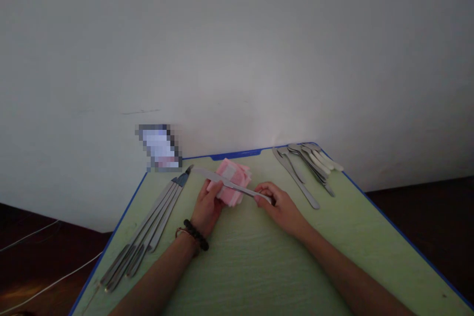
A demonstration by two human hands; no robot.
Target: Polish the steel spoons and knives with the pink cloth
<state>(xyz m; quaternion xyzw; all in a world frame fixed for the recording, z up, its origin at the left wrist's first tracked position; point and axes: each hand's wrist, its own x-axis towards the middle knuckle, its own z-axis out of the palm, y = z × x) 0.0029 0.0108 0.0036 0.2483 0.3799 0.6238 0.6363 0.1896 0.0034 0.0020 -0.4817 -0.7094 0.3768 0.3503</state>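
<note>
In the middle of the head view, my left hand [208,206] is closed around a folded pink-and-white cloth [232,174]. A silver table knife [237,187] lies slantwise across the cloth, its blade pointing up and left. My right hand [277,203] pinches the end of the knife's handle between thumb and fingers. The left thumb rests close to the knife, near where blade and handle meet. The palm and most of the left fingers are hidden under the cloth.
Several long metal knives [148,232] lie side by side on the left of the green table [237,276]. At the back right are more knives, spoons and white-handled cutlery [318,159]. A blurred-out phone-like device [160,147] leans on the wall at the back left.
</note>
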